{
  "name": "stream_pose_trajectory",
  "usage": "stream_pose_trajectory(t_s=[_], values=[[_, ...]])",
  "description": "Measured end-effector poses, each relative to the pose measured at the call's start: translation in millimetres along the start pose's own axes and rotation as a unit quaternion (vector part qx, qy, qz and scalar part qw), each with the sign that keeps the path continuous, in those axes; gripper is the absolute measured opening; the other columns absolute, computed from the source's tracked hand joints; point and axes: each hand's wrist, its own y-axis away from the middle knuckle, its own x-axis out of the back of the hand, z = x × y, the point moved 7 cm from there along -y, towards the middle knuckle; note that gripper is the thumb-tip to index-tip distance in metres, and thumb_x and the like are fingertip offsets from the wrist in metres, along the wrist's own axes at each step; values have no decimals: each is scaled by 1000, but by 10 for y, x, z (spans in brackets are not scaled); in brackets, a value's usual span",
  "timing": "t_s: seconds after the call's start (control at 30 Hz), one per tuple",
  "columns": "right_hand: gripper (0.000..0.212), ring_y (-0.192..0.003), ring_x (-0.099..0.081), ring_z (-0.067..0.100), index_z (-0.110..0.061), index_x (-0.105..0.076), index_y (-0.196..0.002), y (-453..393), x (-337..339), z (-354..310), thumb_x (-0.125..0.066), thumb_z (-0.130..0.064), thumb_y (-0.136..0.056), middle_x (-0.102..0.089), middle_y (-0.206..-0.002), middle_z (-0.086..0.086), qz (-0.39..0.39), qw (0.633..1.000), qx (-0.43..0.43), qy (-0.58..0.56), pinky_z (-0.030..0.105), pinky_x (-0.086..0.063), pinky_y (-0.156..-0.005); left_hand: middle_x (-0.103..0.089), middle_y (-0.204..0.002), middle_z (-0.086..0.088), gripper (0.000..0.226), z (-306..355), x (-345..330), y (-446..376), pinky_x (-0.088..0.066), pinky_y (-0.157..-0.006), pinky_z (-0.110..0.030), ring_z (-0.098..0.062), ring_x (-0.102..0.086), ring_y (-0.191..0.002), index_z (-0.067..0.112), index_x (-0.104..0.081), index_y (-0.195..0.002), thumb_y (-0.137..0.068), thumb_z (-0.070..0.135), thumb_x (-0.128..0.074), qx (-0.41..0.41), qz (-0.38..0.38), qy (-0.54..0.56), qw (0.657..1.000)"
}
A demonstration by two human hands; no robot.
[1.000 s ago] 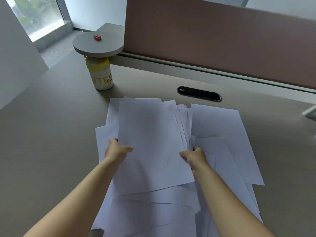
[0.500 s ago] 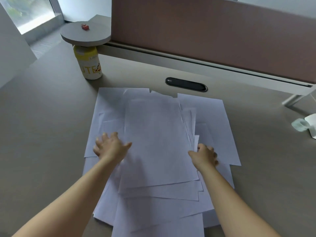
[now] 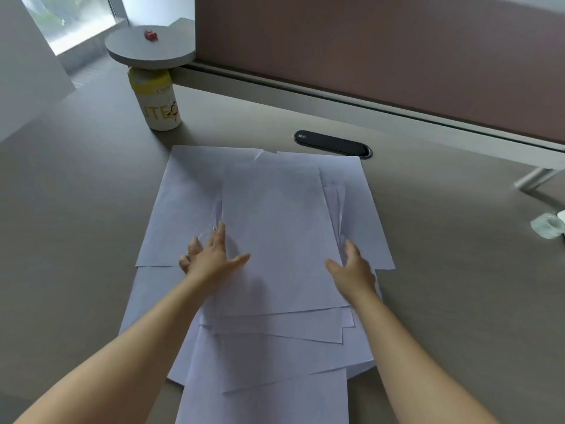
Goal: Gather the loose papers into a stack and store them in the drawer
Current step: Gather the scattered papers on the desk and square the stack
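Both hands now spread flat, flanking papers lying lengthwise away.

The plain white sheets of loose paper under and around the fingers carry no print or pattern. The flat desk top is a matt grey-brown. Beyond the fingertips stand a white plastic jar with a yellow upper band and yellow lettering, a glossy black oval cable slot and a dull reddish-brown partition panel.
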Motion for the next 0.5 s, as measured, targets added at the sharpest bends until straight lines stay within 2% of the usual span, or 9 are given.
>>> stream_pose_trajectory(t_s=[0.07, 0.13, 0.2, 0.27, 0.33, 0.4, 0.47, 0.5], values=[[63, -134, -31, 34, -9, -29, -139, -14, 142, 55, -54, -29, -85, -33, -147, 13, 52, 995, -35, 73, 41, -28, -107, -24, -156, -7, 80, -45, 82, 64, -24, -108, -43, -34, -16, -141, 20, -8, -149, -86, 44, -51, 45, 42, 61, 996], [62, -130, -33, 35, -7, -33, -136, -15, 174, 99, -56, -28, -83, -32, -145, 15, 47, 993, -63, 90, 40, -31, -104, -28, -151, -13, 74, -107, 114, 157, -30, -105, -47, -37, -24, -135, 13, -20, -146, -85, 36, -55, 94, 66, 110, 987], [60, -124, -39, 36, -3, -32, -134, -10, 133, 116, -57, -22, -83, -29, -142, 17, 22, 996, -79, 43, 36, -36, -96, -26, -147, -15, 67, -133, 56, 243, -33, -103, -48, -38, -26, -132, 8, -29, -140, -84, 32, -57, 123, 54, 120, 984], [57, -115, -48, 35, 2, -33, -131, 4, 53, 105, -59, -17, -83, -29, -139, 16, -4, 995, -97, -20, 32, -39, -82, -25, -144, -17, 62, -120, 1, 307, -33, -102, -44, -39, -28, -128, 3, -34, -135, -84, 30, -57, 143, 39, 132, 980], [52, -105, -54, 33, 5, -39, -124, 19, -30, 86, -60, -14, -81, -44, -129, 16, -27, 992, -103, -63, 30, -42, -76, -25, -142, -18, 63, -119, -38, 332, -34, -102, -40, -40, -34, -125, -1, -35, -134, -83, 29, -59, 160, 30, 156, 974], [46, -105, -57, 32, 7, -42, -120, 45, -107, 62, -60, -9, -81, -55, -115, 15, -47, 986, -108, -116, 37, -47, -87, -30, -140, -20, 64, -154, -76, 318, -39, -99, -38, -42, -43, -121, -3, -39, -131, -79, 26, -64, 177, 21, 216, 960], [47, -109, -57, 34, 8, -46, -122, 57, -146, 38, -59, -3, -79, -59, -117, 18, -58, 981, -106, -152, 42, -46, -100, -47, -130, -23, 62, -176, -99, 301, -48, -91, -38, -40, -55, -110, -6, -48, -122, -70, 22, -70, 176, 13, 306, 935], [46, -110, -58, 34, 7, -48, -122, 54, -146, 17, -58, -1, -78, -60, -120, 19, -59, 980, -97, -161, 44, -46, -101, -56, -118, -25, 57, -186, -103, 306, -51, -89, -42, -38, -60, -101, -8, -51, -112, -68, 20, -72, 173, 6, 346, 922]])
